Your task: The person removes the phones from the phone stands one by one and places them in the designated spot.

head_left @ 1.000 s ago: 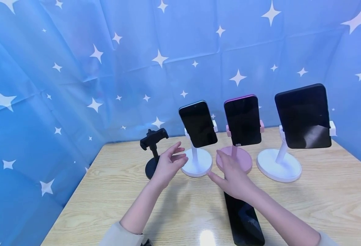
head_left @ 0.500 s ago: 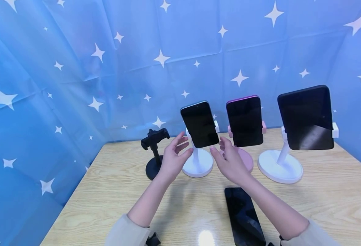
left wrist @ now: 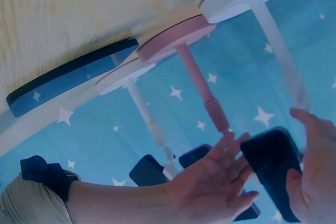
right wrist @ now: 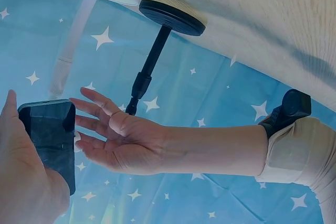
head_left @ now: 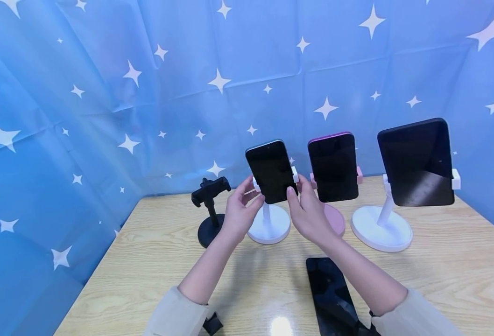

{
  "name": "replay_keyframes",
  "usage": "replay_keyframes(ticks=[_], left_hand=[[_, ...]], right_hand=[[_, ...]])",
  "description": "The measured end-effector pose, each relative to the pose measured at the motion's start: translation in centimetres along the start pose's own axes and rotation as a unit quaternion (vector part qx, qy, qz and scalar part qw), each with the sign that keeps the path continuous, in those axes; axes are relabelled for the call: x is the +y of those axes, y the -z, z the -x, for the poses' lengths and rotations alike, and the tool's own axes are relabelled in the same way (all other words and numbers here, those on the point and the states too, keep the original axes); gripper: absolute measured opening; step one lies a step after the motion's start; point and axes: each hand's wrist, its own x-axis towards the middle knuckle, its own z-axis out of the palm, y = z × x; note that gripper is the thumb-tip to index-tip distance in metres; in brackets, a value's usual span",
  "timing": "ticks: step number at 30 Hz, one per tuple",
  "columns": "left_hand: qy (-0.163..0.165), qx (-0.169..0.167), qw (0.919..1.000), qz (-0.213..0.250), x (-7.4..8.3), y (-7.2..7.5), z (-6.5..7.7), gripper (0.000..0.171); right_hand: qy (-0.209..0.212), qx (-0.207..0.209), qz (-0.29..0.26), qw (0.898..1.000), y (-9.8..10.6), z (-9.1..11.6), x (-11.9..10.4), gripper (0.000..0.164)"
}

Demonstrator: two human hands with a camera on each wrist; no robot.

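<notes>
A smartphone with a light blue edge (head_left: pixel 271 170) sits tilted in the clamp of a white phone stand (head_left: pixel 271 228). My right hand (head_left: pixel 310 212) is at its lower right edge, thumb across the screen side and fingers behind by the clamp arm. On the opposite side, my left hand (head_left: pixel 239 214) has its fingertips right at the left clamp arm and its thumb near the lower left corner. In the right wrist view, the fingers of the left hand (right wrist: pixel 126 135) are spread toward the phone (right wrist: pixel 50 140). The left wrist view also shows the phone (left wrist: pixel 273 169) between both hands.
A bare black phone stand (head_left: pixel 210 224) is at the left. Right of the hands are a pink-edged phone (head_left: pixel 333 165) on a pink stand (head_left: pixel 335 219) and a tablet (head_left: pixel 417 163) on a white stand (head_left: pixel 377 231). A black phone (head_left: pixel 331 294) lies on the table (head_left: pixel 146 280) in front.
Both hands have moved in to the phone on the left white stand. The right hand came leftward and up from before the pink stand, and its thumb now overlaps the screen.
</notes>
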Motion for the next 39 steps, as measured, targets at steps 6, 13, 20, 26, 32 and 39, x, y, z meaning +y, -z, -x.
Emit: replay_keyframes(ticks=[6, 13, 20, 26, 32, 39], left_hand=[[0.004, -0.001, 0.9998, 0.017, 0.1, 0.1, -0.4, 0.054], [-0.002, -0.011, 0.9993, 0.037, 0.1, 0.1, -0.8, 0.045], [-0.015, -0.025, 0.9979, 0.057, 0.2, 0.2, -1.0, 0.043], [-0.014, -0.025, 0.9968, 0.075, 0.3, 0.2, -1.0, 0.044], [-0.004, -0.022, 0.9969, 0.076, 0.2, 0.2, -1.0, 0.045], [0.005, -0.016, 0.9959, 0.089, -0.3, 0.6, -0.9, 0.046]], right_hand=[[-0.005, 0.006, 0.0, 1.0, -0.3, -0.6, 0.0, 0.055], [-0.031, 0.017, -0.02, 0.999, -0.6, -1.5, -0.3, 0.054], [0.011, 0.051, -0.027, 0.998, -0.8, -1.9, -0.1, 0.049], [0.05, 0.073, -0.02, 0.996, -0.9, -2.2, 0.2, 0.043], [0.041, 0.068, -0.029, 0.996, -0.7, -2.1, 0.4, 0.038], [0.058, 0.046, -0.025, 0.997, -0.5, -1.9, 0.5, 0.034]])
